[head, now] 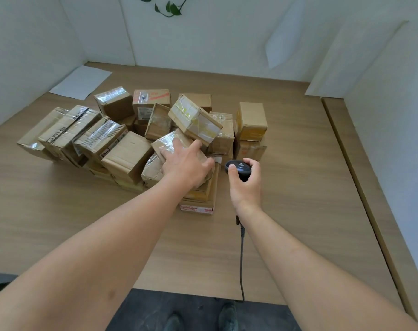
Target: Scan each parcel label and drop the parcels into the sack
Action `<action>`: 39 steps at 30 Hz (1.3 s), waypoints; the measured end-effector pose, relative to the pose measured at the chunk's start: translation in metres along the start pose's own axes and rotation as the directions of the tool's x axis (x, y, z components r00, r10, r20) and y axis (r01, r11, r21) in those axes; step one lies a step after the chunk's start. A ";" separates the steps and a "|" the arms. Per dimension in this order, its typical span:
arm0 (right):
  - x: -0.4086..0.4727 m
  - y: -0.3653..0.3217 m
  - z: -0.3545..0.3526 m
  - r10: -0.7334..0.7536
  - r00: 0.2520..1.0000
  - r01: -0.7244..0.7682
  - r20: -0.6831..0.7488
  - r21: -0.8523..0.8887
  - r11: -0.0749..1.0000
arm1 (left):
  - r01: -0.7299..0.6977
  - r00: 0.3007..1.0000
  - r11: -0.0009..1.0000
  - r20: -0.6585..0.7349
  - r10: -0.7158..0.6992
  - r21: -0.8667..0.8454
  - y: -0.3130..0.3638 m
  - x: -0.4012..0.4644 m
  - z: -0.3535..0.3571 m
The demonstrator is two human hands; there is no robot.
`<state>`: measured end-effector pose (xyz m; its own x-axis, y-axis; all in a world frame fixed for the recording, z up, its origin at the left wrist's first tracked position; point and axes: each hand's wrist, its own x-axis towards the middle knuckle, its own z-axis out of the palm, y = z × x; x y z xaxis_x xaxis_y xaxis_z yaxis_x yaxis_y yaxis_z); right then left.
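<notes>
A person's left hand lies spread, fingers straight, on a taped cardboard parcel in the table's pile; the right hand grips a corded barcode scanner. Pulling that parcel could topple the tilted box above. No sack is visible.

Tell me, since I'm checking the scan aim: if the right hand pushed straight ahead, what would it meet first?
Probably the stacked brown cardboard parcels just beyond the black handheld scanner that the right hand grips; depth is unclear.

Soft, even daylight fills the scene, bright but not harsh. Shadows under the parcels on the table are faint. Clear tape on some gives small glare. The wide lens bends the walls at the edges. The picture is slightly soft overall.
</notes>
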<state>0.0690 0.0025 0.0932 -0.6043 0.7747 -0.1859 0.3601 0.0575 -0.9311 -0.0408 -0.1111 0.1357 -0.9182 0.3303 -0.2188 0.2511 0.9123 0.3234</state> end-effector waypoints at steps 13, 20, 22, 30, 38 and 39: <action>-0.031 -0.004 0.017 0.007 1.000 -0.007 -0.020 0.010 1.000 | -0.016 0.999 0.999 -0.030 0.017 0.051 -0.050 -0.006 -0.003; -0.065 -0.013 0.038 -0.007 0.999 0.007 -0.046 -0.003 1.000 | -0.131 0.990 0.991 -0.062 0.131 0.000 -0.091 -0.021 -0.014; -0.076 -0.015 0.043 -0.006 0.999 0.006 -0.052 0.008 1.000 | -0.157 0.986 0.988 -0.061 0.156 -0.005 -0.101 -0.030 -0.018; -0.112 -0.014 0.055 -0.021 1.000 0.021 -0.019 0.028 0.999 | -0.167 0.985 0.984 -0.052 0.164 -0.061 -0.132 -0.064 -0.026; -0.144 0.007 0.054 -0.018 0.997 0.014 0.072 0.065 0.998 | -0.173 0.981 0.972 -0.115 0.155 -0.162 -0.152 -0.112 -0.013; -0.147 0.010 0.053 -0.020 0.995 0.013 0.093 0.068 0.998 | -0.177 0.980 0.968 -0.119 0.157 -0.180 -0.156 -0.118 -0.010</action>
<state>0.1232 -0.1443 0.0946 -0.6749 0.7114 -0.1961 0.3027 0.0246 -0.9528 0.0256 -0.2946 0.1206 -0.8973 0.4381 -0.0537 0.3504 0.7811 0.5169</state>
